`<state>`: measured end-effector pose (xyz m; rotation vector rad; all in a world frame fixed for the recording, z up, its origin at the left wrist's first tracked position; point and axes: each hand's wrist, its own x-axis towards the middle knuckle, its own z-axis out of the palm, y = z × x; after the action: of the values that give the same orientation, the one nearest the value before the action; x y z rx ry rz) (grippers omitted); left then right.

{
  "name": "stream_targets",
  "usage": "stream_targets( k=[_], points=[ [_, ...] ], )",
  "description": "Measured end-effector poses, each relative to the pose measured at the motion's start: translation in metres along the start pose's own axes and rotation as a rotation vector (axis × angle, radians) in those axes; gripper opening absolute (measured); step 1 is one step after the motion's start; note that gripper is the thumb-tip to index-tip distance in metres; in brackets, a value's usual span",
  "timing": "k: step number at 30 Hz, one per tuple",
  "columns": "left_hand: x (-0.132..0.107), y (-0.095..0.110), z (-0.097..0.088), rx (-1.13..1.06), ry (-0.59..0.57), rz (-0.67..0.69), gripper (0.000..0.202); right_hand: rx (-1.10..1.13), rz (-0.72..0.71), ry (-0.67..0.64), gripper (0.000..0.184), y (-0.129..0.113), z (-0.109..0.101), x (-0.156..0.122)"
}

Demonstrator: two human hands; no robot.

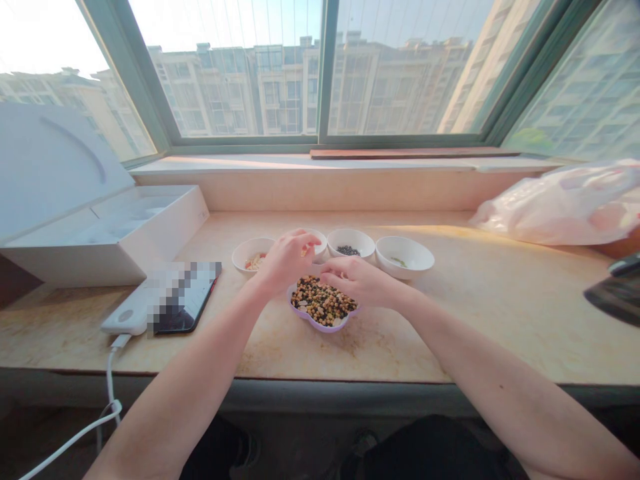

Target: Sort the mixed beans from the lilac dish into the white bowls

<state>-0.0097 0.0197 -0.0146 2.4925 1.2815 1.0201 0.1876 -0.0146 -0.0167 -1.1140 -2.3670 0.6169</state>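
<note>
A purple scalloped bowl (327,327) holds a mix of black, yellow and pale beans (323,300). Over its far right part is my right hand (363,281), fingers bent and drawn together; whatever they pinch is hidden. My left hand (287,260) hovers at a white bowl (320,247), its fingers curled, with a small yellowish spot by the fingertips that I cannot name. That bowl is mostly covered by the hand. To its left, another white bowl (241,255) contains pale, reddish pieces. On the right stand a white bowl with black beans (349,251) and one with a few green beans (399,261).
At the left lie an open white box (150,230), a phone (193,300) and a white device (127,313) with a cable (111,373). A plastic bag (565,203) and a dark object (617,290) are at the right. Behind the counter (500,320) is a window.
</note>
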Motion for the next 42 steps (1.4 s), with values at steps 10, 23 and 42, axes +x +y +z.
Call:
stream_targets(
  k=[10,23,42],
  points=[
    [-0.001,0.0,0.01,-0.269,-0.019,0.304,0.015,0.548,0.26,0.222,0.025,0.012,-0.006,0.006],
    [0.009,-0.009,0.002,0.058,0.094,-0.047,0.025,0.255,0.015,0.08,0.019,-0.007,0.006,0.002],
    [0.015,-0.015,0.005,0.304,-0.034,-0.176,0.033,0.005,-0.174,-0.225,0.021,-0.016,0.023,0.005]
  ],
)
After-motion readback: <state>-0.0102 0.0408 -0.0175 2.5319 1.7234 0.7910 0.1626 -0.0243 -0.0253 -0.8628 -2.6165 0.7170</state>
